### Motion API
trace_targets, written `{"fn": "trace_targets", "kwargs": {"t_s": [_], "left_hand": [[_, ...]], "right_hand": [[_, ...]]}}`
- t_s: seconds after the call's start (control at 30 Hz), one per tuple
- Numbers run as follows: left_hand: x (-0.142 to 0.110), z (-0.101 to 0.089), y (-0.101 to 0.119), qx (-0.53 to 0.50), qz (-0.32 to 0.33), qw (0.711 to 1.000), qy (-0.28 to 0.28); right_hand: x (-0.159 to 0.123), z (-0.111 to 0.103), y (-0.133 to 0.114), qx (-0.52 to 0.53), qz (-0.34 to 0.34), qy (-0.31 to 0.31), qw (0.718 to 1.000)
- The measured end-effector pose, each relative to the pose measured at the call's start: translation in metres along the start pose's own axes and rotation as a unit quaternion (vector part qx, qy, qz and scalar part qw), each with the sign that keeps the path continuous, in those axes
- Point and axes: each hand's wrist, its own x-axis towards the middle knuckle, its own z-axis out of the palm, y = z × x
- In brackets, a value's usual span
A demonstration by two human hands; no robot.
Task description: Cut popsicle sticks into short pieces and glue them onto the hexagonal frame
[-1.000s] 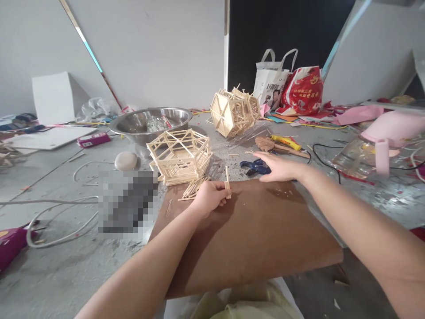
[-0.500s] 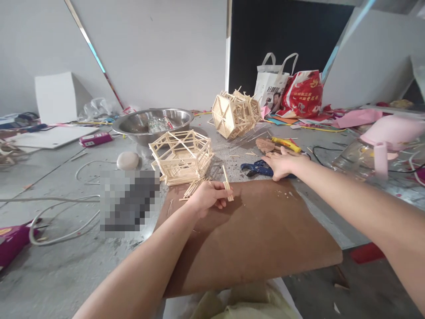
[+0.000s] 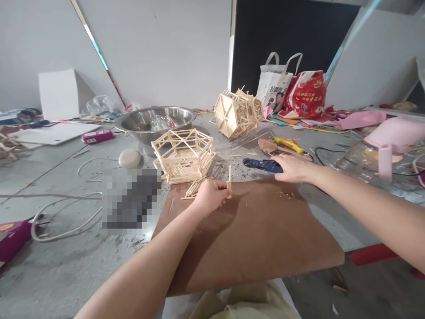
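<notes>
Far left of the brown mat [image 3: 262, 230], beyond its edge: white rounded object [image 3: 129, 158], then metal bowl [image 3: 133, 128] farther back. Open stick frame [image 3: 199, 165] sits just past the mat's far left corner; base, uprights and upper ring are in, a few sticks cross the top, but sides and top are mostly open, so it looks part-built. Loose sticks [image 3: 193, 189] lie in a pile at the mat's far left edge, unattached, so there is material left over. Left hand [image 3: 211, 196], over the mat's far left part, has thumb and fingers together, clamped on a few short sticks [image 3: 229, 188] held upright, one standing taller; these aren't joined to the frame. Second stick structure [image 3: 234, 114], well beyond the mat, lies tilted and looks more filled in, with slatted faces. Blue hand tool [image 3: 262, 165] is just past the mat's far edge. Right hand [image 3: 292, 168], near the mat's far right corner, covers its handle end; can't tell if the fingers close on it. Crumbs [image 3: 283, 193] dot the mat nearby.
</notes>
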Motion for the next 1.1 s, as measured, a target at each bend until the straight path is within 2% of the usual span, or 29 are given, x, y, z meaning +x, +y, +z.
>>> {"fn": "trace_targets", "kwargs": {"t_s": [0.17, 0.3, 0.5, 0.83, 1.1], "left_hand": [[-0.005, 0.002, 0.006, 0.127, 0.095, 0.985, 0.074], [-0.01, 0.004, 0.011, 0.176, 0.115, 0.974, 0.089], [-0.009, 0.004, 0.009, 0.224, 0.122, 0.962, 0.099], [-0.008, 0.01, 0.009, 0.26, 0.125, 0.952, 0.106], [-0.005, 0.01, 0.008, 0.254, 0.107, 0.957, 0.089]], "right_hand": [[-0.046, -0.002, -0.03, 0.123, 0.014, -0.03, 0.992], [-0.065, 0.001, -0.053, 0.178, 0.02, -0.047, 0.983], [-0.068, 0.003, -0.072, 0.18, 0.029, -0.041, 0.982], [-0.065, 0.009, -0.083, 0.133, 0.043, -0.027, 0.99], [-0.066, 0.009, -0.094, 0.107, 0.025, -0.012, 0.994]]}}
